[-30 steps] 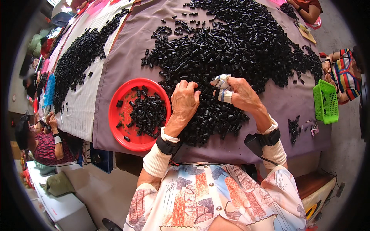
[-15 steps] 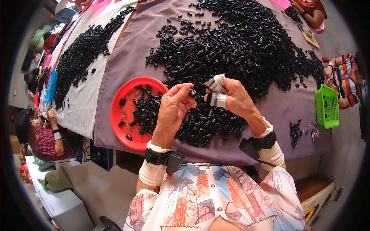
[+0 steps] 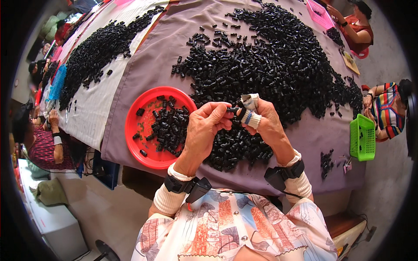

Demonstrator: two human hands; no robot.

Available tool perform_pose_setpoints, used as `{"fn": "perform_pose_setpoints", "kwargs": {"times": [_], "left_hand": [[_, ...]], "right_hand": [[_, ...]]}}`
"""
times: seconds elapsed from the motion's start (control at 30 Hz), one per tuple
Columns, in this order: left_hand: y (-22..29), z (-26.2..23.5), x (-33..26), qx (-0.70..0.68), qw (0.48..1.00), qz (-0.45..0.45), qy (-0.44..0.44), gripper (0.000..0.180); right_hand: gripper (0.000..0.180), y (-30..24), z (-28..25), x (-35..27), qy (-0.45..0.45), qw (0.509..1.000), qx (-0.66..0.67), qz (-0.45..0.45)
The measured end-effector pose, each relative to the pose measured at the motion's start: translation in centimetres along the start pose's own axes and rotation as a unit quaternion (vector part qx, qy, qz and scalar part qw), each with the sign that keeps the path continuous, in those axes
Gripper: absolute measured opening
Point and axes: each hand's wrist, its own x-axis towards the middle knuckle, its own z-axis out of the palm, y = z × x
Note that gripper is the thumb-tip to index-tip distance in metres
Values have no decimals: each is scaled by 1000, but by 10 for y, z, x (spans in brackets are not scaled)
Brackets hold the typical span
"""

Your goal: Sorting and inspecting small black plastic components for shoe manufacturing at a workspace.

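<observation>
Your left hand (image 3: 202, 126) is pinched nearly closed: thumb and forefinger meet on a small black piece (image 3: 232, 110), and the other fingers curl in loosely beneath. Your right hand (image 3: 263, 119) comes up to the piece's other end, with a white wrap on the thumb (image 3: 251, 118) and another on the finger (image 3: 250, 102). The gap between those two is small, but you cannot tell from here whether they grip the piece or only meet it. The piece sits between your two hands, above the near part of the big heap (image 3: 270, 65) of black pieces spread over the purple cloth (image 3: 148, 65).

Just beside your left hand, on its left, lies a round red tray (image 3: 129, 130); black pieces crowd its right side, and a few lie apart on the left. You wear a black band over a white cuff on each wrist.

Well to your right, a green basket (image 3: 362, 141) stands near the table's edge, with a small cluster (image 3: 326, 164) of black pieces to its left. Behind that basket sits a person in a striped top (image 3: 389, 108). On your left, another heap (image 3: 93, 54) of black pieces covers part of a white cloth (image 3: 115, 87), next to a blue basket (image 3: 57, 81).
</observation>
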Motion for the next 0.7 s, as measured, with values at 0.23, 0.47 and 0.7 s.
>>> {"fn": "perform_pose_setpoints", "kwargs": {"times": [0.23, 0.47, 0.7], "left_hand": [[-4, 2, 4, 17, 1000, 25, 0, 22], [-8, 4, 7, 4, 999, 34, -2, 22], [-8, 7, 7, 8, 999, 47, -14, 20]], "right_hand": [[12, 1, 0, -1, -4, 999, 31, 11], [8, 2, 0, -3, -14, 999, 46, 14], [8, 4, -1, -4, -7, 998, 50, 36]]}}
